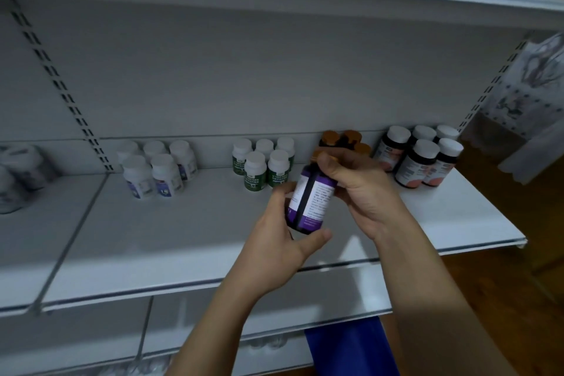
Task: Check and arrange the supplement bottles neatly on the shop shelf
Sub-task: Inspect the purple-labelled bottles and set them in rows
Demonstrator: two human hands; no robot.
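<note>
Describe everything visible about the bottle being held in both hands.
The purple-labelled bottle is dark, with a white text panel facing the camera and a brown cap mostly covered by fingers. It is tilted, cap toward the shelf's back, held above the shelf. The left hand cradles its base; the right hand grips its cap end.

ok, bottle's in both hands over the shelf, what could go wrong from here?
1. The purple-label bottle is tilted and held by the left hand at its base and the right hand near the cap; it could slip if either lets go.
2. The brown-capped bottles stand close behind it, so putting it back may knock them.
3. The green-label bottles stand close to the left hand.
</note>
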